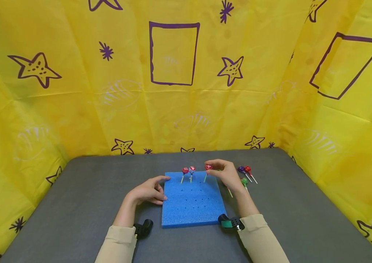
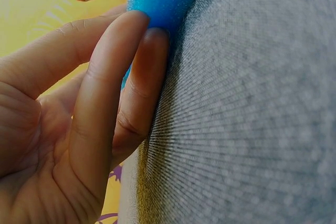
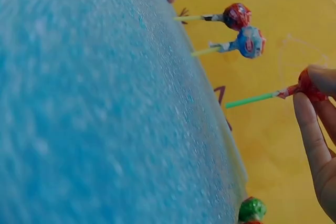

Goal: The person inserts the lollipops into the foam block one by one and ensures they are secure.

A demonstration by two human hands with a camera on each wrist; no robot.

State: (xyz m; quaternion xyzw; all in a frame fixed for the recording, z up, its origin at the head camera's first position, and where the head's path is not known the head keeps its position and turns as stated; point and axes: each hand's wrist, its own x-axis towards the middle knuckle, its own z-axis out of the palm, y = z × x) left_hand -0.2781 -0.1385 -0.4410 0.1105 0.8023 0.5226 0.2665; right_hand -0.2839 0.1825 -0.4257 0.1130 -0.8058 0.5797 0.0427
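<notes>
My right hand point(image 1: 228, 177) pinches a red-wrapped lollipop point(image 3: 304, 86) by its head. The green stick points down over the back of a blue foam board point(image 1: 192, 215); in the right wrist view its tip shows just apart from the board's edge. Two lollipops stand upright in the board's back row, one red point(image 1: 185, 170) and one light blue point(image 1: 192, 170). At the board's left side, my left hand point(image 1: 148, 190) rests its fingertips point(image 2: 149, 56) against the edge, with the fingers loosely bent.
Several lollipops lie on the grey table point(image 1: 291, 215) right of the board, among them a purple one point(image 1: 241, 169), a red one point(image 1: 247, 169) and a green one point(image 1: 244, 181). Others are partly behind my right hand. Small holes dot the board. Yellow patterned cloth point(image 1: 173, 120) surrounds the table.
</notes>
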